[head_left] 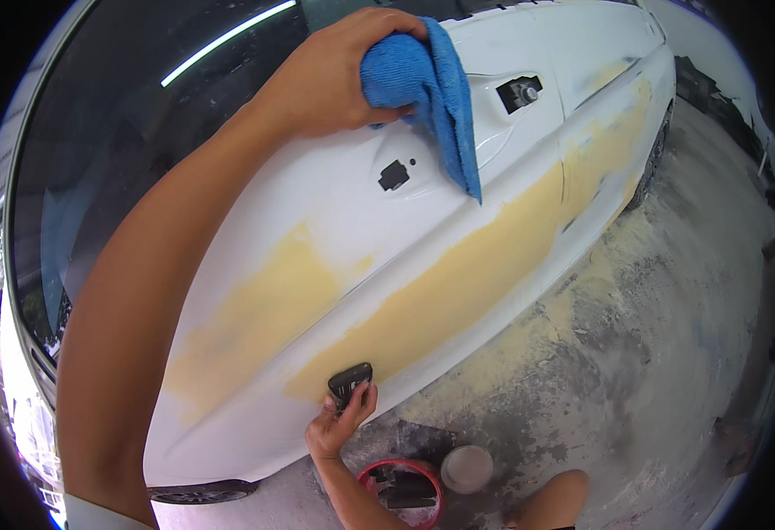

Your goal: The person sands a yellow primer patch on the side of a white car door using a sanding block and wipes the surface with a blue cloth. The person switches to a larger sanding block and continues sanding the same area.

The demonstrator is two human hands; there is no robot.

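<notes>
My left hand grips a bunched blue microfibre cloth over the white car body panel. A loose flap of the cloth hangs down toward the panel, between two door handle openings. Lower down, my right hand holds a small black sanding block between thumb and fingers. It is against or just above the lower end of a long yellowish filler patch; contact cannot be made out. A second filler patch lies higher on the panel, beside my left forearm.
Below my right hand, a red-rimmed bucket with dark things inside stands beside a round pale container. The grey floor is dusted with yellowish powder. Dark window glass borders the panel. My bent knee shows near the lower edge.
</notes>
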